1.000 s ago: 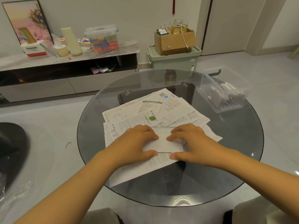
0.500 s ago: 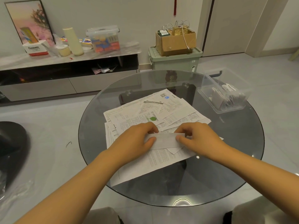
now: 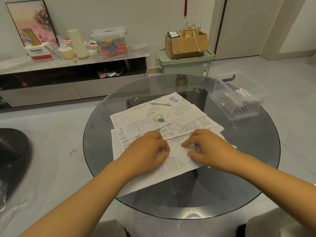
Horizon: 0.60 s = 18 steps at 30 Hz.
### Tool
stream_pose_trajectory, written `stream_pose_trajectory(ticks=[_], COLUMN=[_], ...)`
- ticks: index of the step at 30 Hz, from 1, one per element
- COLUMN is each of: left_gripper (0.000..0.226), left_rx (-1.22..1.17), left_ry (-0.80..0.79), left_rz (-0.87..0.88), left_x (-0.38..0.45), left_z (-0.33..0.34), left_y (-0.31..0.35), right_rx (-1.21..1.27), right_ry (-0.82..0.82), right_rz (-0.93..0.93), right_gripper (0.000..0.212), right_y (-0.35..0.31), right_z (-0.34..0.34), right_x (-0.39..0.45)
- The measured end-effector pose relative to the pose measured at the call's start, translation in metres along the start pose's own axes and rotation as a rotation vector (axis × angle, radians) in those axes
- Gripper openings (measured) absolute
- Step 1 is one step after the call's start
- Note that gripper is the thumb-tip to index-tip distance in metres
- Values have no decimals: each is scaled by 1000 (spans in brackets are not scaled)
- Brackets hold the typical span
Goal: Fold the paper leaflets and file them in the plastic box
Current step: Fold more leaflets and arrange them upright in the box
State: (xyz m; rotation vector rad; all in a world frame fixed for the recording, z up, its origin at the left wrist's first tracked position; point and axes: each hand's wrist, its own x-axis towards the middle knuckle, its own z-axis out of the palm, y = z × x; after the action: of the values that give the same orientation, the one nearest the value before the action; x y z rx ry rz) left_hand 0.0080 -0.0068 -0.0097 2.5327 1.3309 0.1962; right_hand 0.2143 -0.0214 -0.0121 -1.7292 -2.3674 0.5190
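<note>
1. Centre frame, left hand and right hand pinch a folded leaflet, fingers curled on its ends.
2. Loose leaflets beneath; bare desk rightward.
3. Plastic box sits upper right, at the desk's edge.

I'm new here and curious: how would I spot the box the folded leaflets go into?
Find the round glass table. At its far right edge sits a clear plastic box, lidless, with folded white papers standing inside. Unlike the lidded box on the sideboard, it is open.
</note>
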Motion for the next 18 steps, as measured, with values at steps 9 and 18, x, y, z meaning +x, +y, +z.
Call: stream_pose_trajectory(ticks=[9,18], left_gripper=[26,34], left_rx=[-59,-259], left_ry=[-31,-82], left_rz=[10,22], left_x=[-3,-1], left_z=[1,1], left_y=[-2,-3], right_rx=[119,247], right_ry=[-156,-47], right_rz=[-89,-112], right_gripper=[29,8], right_y=[3,2], right_z=[-7,-17], right_x=[-14,-16])
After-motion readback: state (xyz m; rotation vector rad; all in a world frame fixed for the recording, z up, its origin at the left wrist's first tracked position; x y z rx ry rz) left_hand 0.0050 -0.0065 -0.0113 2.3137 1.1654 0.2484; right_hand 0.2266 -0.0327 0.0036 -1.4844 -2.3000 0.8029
